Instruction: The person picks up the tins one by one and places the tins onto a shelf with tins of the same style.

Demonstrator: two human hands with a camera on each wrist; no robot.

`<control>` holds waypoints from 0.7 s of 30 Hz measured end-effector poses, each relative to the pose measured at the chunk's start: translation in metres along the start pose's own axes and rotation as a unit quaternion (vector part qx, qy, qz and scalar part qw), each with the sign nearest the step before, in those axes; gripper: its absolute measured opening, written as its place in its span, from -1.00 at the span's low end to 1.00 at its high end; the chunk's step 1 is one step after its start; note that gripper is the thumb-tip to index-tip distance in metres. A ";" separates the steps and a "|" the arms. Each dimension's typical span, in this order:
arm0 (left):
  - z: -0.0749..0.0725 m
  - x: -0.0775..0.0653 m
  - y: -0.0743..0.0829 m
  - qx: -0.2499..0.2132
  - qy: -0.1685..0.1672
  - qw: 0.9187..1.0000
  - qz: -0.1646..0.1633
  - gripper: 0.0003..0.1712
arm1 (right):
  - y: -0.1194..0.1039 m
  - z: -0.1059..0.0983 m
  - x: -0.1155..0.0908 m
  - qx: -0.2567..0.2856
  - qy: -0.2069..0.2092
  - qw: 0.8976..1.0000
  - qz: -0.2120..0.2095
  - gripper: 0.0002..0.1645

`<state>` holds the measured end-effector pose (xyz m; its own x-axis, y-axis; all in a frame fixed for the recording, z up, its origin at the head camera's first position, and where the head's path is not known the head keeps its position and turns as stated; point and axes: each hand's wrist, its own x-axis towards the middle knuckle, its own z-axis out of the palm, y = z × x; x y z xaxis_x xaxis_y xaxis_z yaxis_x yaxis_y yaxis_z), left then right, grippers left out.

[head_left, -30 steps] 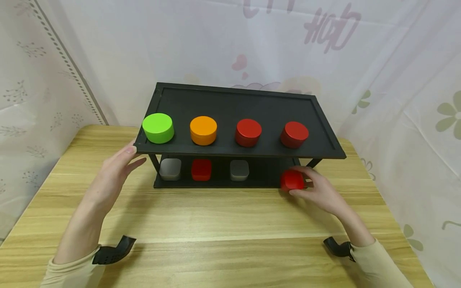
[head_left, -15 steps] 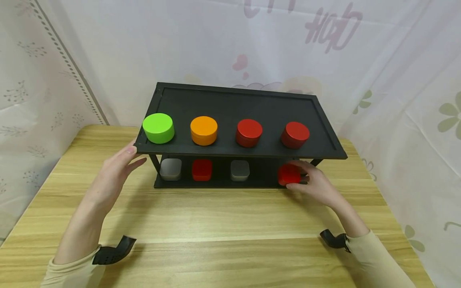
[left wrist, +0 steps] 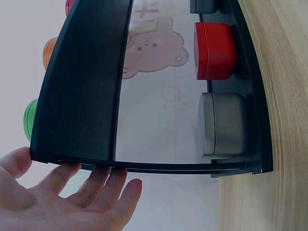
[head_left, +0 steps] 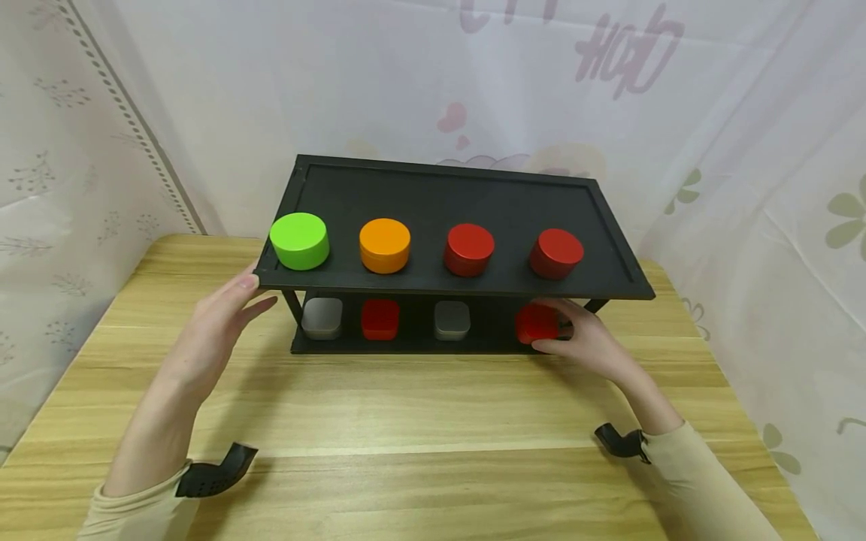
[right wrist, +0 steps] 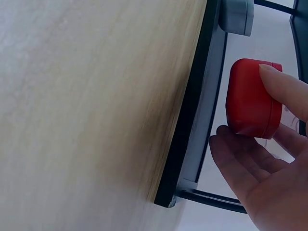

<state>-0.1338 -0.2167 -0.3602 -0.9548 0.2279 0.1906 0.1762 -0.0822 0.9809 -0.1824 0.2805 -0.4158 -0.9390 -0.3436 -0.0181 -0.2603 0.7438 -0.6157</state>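
Note:
My right hand (head_left: 585, 342) grips a red rounded-square tin (right wrist: 252, 98) with thumb and fingers, under the right part of a black two-tier shelf's upper board (head_left: 446, 195). In the right wrist view a gap shows between the tin and the lower board (right wrist: 190, 130). My left hand (head_left: 219, 319) holds the shelf's left end, thumb on the top edge and fingers against the side frame (left wrist: 168, 167). On the lower board stand a silver tin (head_left: 322, 318), another red tin (head_left: 380, 319) and a grey tin (head_left: 451, 320), in a row.
Along the upper board's front stand round tins: green (head_left: 300, 240), orange (head_left: 384, 246), red (head_left: 470, 249) and a second red (head_left: 556, 254). The shelf stands on a wooden table (head_left: 406, 421), before a printed white curtain (head_left: 406, 83). Each wrist wears a black camera mount.
My right hand has moved left and deeper into the lower tier with the red tin, from the shelf's front edge to over the lower board. The left hand stays put.

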 end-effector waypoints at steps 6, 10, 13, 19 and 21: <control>0.001 0.000 0.001 0.002 0.002 1.000 -0.005 -0.51 | 0.003 0.001 0.003 0.002 -0.005 1.000 0.006 -0.20; 0.002 0.000 0.001 0.004 0.004 1.000 -0.009 -0.51 | 0.005 0.003 0.006 -0.007 -0.005 1.000 0.009 -0.21; 0.002 0.001 0.001 0.009 0.005 1.000 -0.013 -0.51 | 0.005 0.004 0.007 -0.014 -0.007 1.000 0.012 -0.20; 0.001 0.000 0.001 0.007 0.005 1.000 -0.010 -0.51 | 0.004 0.005 0.009 -0.020 -0.014 0.999 0.022 -0.19; 0.001 0.000 0.001 0.004 0.004 1.000 -0.006 -0.51 | 0.004 0.005 0.009 -0.024 -0.016 0.999 0.026 -0.19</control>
<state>-0.1339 -0.2161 -0.3589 -0.9587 0.2221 0.1776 0.1656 -0.0717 0.9836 -0.1910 0.2777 -0.4225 -0.9439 -0.3218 -0.0737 -0.2233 0.7869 -0.5752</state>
